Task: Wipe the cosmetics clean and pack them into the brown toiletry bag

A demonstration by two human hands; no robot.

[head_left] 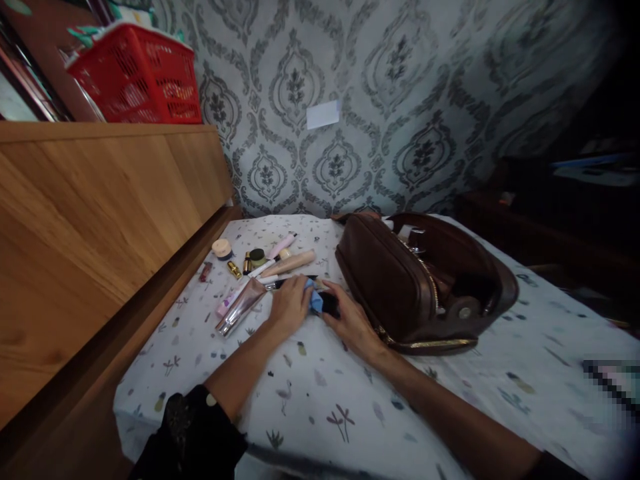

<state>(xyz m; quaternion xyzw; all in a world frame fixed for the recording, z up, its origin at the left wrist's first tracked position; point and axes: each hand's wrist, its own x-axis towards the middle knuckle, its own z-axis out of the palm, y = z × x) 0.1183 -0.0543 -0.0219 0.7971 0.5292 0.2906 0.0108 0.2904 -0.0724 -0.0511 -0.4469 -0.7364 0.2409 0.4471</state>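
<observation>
Above the middle of the bed my left hand [290,305] pinches a small blue cloth [316,301]. My right hand [354,323] has its fingers curled around a small black item [330,304], whose kind I cannot make out. The cloth touches the black item's left side. Just left of my hands lie a rose-coloured tube [243,308], a beige tube [289,265] and a pink tube [283,245]. To the right of my right hand stands a brown toiletry bag [387,280], unzipped, with several items inside.
Farther left are a round jar [222,249], a gold lipstick [233,269] and a dark-lidded pot [257,257]. A wooden panel [110,220] borders the left side, with a red basket [145,77] on top. A patterned wall [350,80] stands behind.
</observation>
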